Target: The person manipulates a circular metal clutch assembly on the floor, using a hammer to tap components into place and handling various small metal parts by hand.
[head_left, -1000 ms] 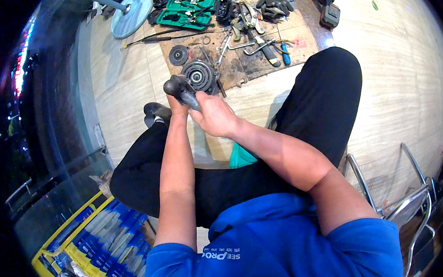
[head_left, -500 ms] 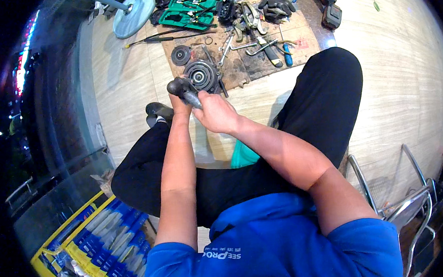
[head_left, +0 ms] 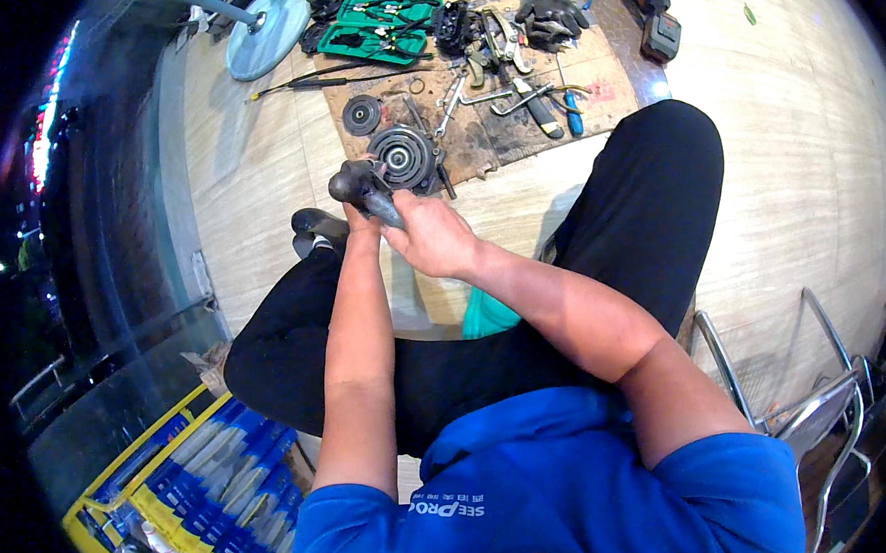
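My right hand [head_left: 431, 235] is closed around the grey handle of a hammer [head_left: 358, 185]. The hammer's dark rounded head points away from me, over my left hand [head_left: 359, 220]. Most of that left hand is hidden beneath the hammer, and what its fingers do cannot be seen. Just beyond both hands lies a round grooved metal pulley [head_left: 400, 157] with a ringed hub, flat on a stained cardboard sheet [head_left: 471, 150]. Behind it to the left rests a smaller dark disc [head_left: 361, 115]. A thin dark rod [head_left: 445, 179] lies along the pulley's right side.
On the cardboard are a wrench [head_left: 448, 108], a blue-handled screwdriver [head_left: 575, 119], a utility knife [head_left: 539, 108], dark gloves [head_left: 549, 13] and a green tool case [head_left: 376, 42]. A cordless power tool [head_left: 661, 33] stands far right. My knees flank the work; a chrome-framed chair [head_left: 815, 402] is at right.
The hammer head and both hands have shifted slightly left and nearer to me. My right hand keeps its hold on the hammer.
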`<state>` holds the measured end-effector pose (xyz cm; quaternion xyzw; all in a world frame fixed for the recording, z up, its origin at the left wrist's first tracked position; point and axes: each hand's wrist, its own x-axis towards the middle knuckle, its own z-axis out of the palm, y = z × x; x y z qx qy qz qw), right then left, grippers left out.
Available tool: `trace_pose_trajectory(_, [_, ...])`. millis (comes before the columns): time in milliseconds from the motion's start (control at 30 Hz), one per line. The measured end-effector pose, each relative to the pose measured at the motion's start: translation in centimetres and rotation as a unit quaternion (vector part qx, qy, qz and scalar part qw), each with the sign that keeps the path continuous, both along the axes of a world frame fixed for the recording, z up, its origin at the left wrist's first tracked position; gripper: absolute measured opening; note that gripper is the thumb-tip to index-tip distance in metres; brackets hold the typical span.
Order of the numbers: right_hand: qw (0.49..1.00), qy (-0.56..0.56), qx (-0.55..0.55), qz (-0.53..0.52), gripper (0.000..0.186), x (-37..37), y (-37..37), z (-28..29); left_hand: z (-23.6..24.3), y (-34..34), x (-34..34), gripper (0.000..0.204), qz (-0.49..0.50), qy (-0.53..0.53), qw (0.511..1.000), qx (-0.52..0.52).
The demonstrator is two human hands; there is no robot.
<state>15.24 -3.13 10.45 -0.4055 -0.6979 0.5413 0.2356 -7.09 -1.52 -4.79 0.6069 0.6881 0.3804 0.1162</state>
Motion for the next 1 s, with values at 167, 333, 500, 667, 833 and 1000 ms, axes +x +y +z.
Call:
trace_pose_trajectory(167, [0.998,-0.049,-0.043,-0.004,0.03,0.6,1.0,-1.1,2.6,0.4,3.0,0.021,-0.029,-0.045,0.998,-0.032])
trace_pose_trajectory(333, [1.0,-0.006,0.004,-0.013,0.029,0.2,0.1,-0.4,2.5,-0.1,2.6,0.02,-0.001,-0.056,0.998,-0.021])
trace_pose_trajectory(500, [0.998,-0.05,-0.021,-0.021,0.029,0.7,0.9,-0.7,2.0,0.0,2.8,0.021,0.026,-0.239,0.968,-0.067])
trace_pose_trajectory(667, [1.0,0.008,0.003,-0.027,0.028,0.1,-0.1,-0.6,0.6,0.2,1.2,0.022,0.01,-0.014,0.999,-0.048])
trace_pose_trajectory(833, [0.999,-0.035,-0.022,-0.017,0.03,0.5,0.5,-1.1,2.5,0.4,2.4,0.019,-0.01,0.024,1.0,-0.015])
trace_pose_trajectory(1000, [0.998,-0.007,-0.025,-0.057,0.032,1.3,1.2,-0.8,5.1,0.4,3.6,0.024,0.058,0.012,0.994,-0.088])
